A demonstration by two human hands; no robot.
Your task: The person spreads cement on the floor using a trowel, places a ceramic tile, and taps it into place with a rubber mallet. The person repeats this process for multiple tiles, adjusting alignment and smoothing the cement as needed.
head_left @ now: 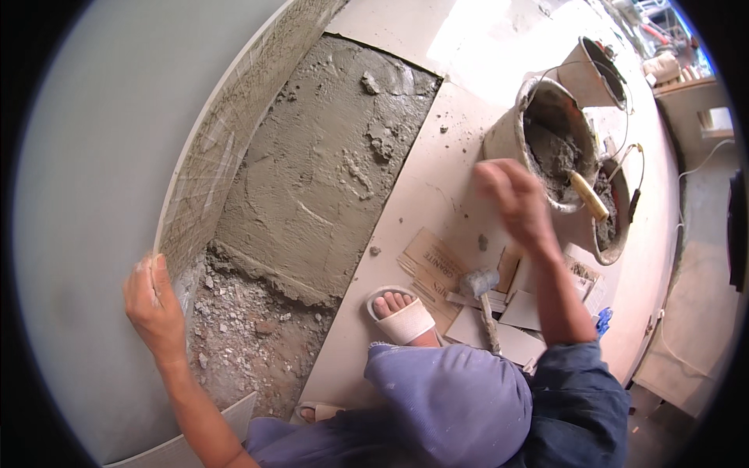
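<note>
My left hand (pixel 154 300) grips the edge of a large tile (pixel 211 148), which stands upright along the grey wall at left. Below the tile lies wet grey mortar (pixel 304 187), with rough rubble (pixel 253 359) bordering it on the near side. My right hand (pixel 511 195) is raised just left of a bucket of mortar (pixel 554 132), fingers bent and smeared by motion; whether it holds anything is unclear. A wooden-handled tool (pixel 589 195) rests in that bucket. A rubber mallet (pixel 488 312) lies below my right hand among cut tile pieces (pixel 519 335) and cardboard (pixel 429 257).
Two more buckets (pixel 597 70) (pixel 612 234) stand beside the middle one. Laid tiles (pixel 390 27) border the mortar. My sandalled foot (pixel 398 312) is on the tile at bottom centre. A low ledge (pixel 663 351) with a cable and assorted clutter (pixel 663 62) line the right side.
</note>
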